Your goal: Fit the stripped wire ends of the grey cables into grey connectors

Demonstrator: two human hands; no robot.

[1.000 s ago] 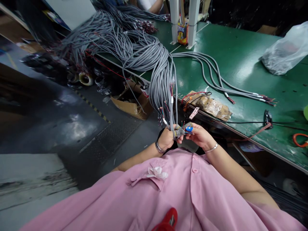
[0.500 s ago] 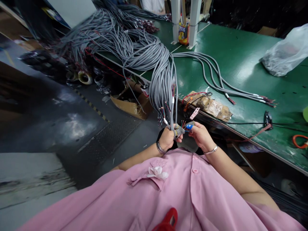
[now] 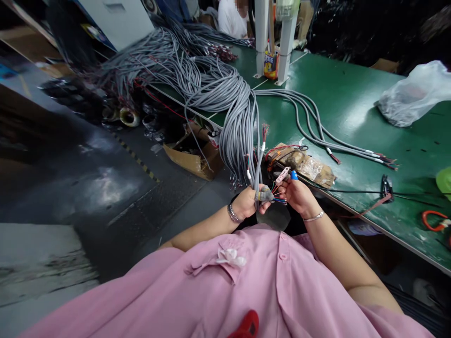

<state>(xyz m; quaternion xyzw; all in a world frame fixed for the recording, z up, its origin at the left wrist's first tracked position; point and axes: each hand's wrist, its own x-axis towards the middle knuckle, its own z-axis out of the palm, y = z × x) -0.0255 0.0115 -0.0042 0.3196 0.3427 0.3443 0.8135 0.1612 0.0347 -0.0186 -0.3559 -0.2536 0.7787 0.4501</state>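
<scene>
A thick bundle of grey cables (image 3: 237,123) hangs off the edge of the green table (image 3: 355,98) toward my lap. My left hand (image 3: 248,202) is closed around the ends of a few of these cables, a cloth cot on its thumb. Thin coloured wires (image 3: 278,194) fan out from the held cable end. My right hand (image 3: 299,195), with a blue cot on one finger, pinches these wires just right of the left hand. One cable end (image 3: 263,136) with bare coloured wires sticks up above my hands.
Several separate grey cables (image 3: 327,136) lie across the table. A taped brown block (image 3: 306,164) sits at the table edge, a clear plastic bag (image 3: 412,96) at the back right. An open cardboard box (image 3: 193,152) stands on the floor. Another person (image 3: 232,16) sits at the far end.
My right hand has shifted slightly right and spread the coloured wires out from the cable end. One cable end now stands higher above my hands. The view has tilted up a little.
</scene>
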